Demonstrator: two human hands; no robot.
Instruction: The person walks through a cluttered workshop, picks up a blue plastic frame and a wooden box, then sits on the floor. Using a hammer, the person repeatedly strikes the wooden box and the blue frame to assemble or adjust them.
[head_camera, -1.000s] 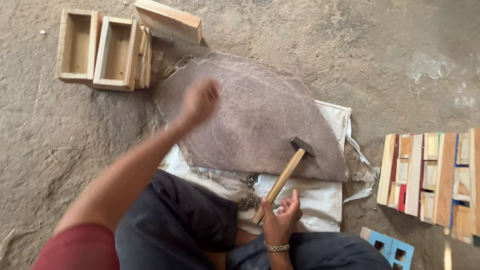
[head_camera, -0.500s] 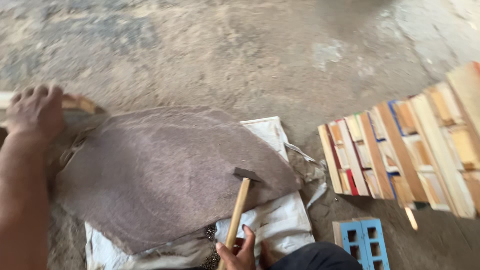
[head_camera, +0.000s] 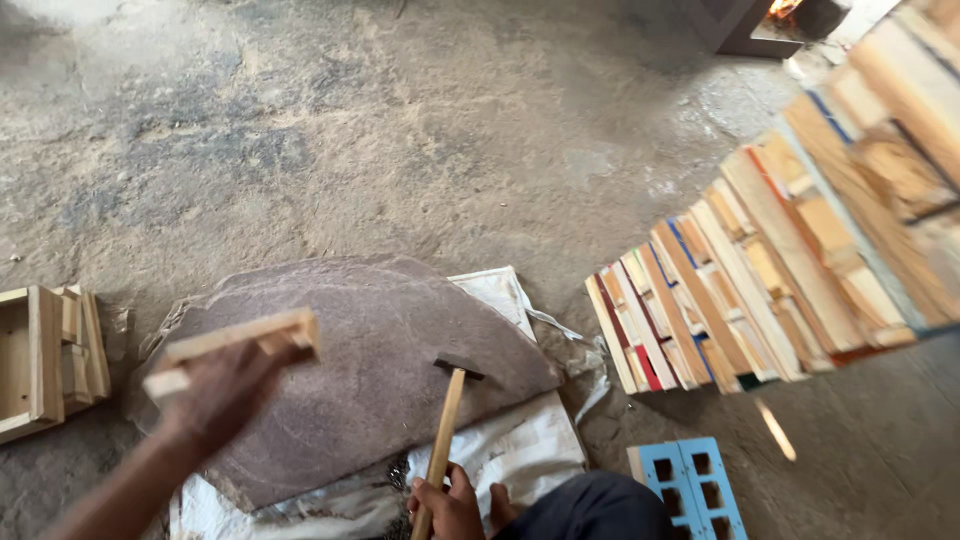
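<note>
On floor: rough grey concrete floor (head_camera: 420, 130), dusty, fills the view.
Right stack: long row of wooden frames (head_camera: 790, 260) standing on edge, some edges painted blue or red, running from centre right to far right.
Slab: flat brownish stone slab (head_camera: 400, 340), rounded outline, lying near centre on a white woven sack (head_camera: 520, 450).
Left boxes: open wooden frames (head_camera: 45, 355) at left edge, just beside the slab.
Blue piece: light blue gridded frame (head_camera: 695, 485) on floor near right, below the stack.
Left hand: left hand (head_camera: 215, 385) blurred, over left part of slab, closed around a pale wooden frame piece (head_camera: 235, 345) lifted off the slab.
Right hand: right hand (head_camera: 450, 505) at near edge, gripping the wooden handle of a hammer (head_camera: 445, 430).
Hammer head: dark head touching the slab, handle tilted toward the person.
Knee: dark trouser leg (head_camera: 590, 505) near bottom, right of the hand.
</note>
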